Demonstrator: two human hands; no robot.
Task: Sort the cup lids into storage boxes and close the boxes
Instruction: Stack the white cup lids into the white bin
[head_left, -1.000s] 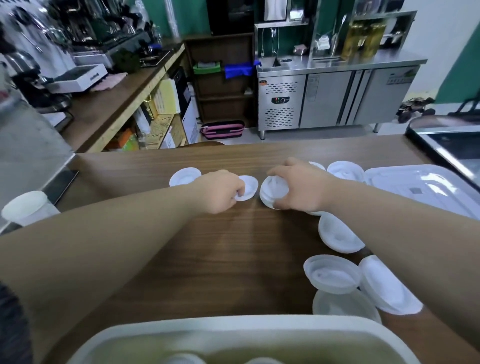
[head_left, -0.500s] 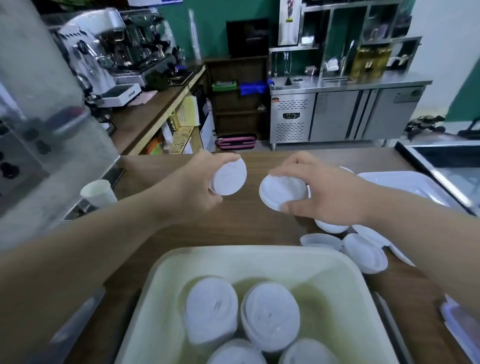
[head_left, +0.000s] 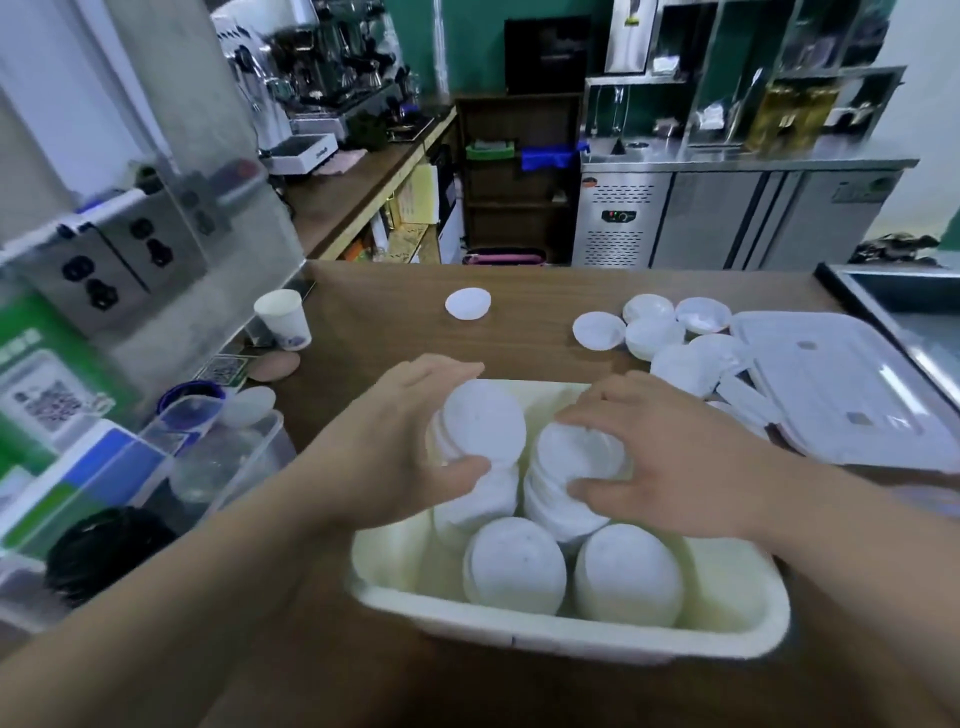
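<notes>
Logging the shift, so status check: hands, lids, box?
Left hand gripping a round white plastic lid over the cream plastic storage box. Right hand gripping a second white lid at the stacks inside. Loose lids wait on wooden counter.

No legible words or numbers are showing. QR codes are sitting on the green placard (head_left: 31, 358) at far left and on a small card (head_left: 222, 370) beside it. Print on the paper cup (head_left: 283, 317) and the fridge (head_left: 623, 228) badge is blurring beyond reading.

White lids (head_left: 485, 423), cream box (head_left: 571, 626), brown wood-grain table (head_left: 519, 353)
</notes>
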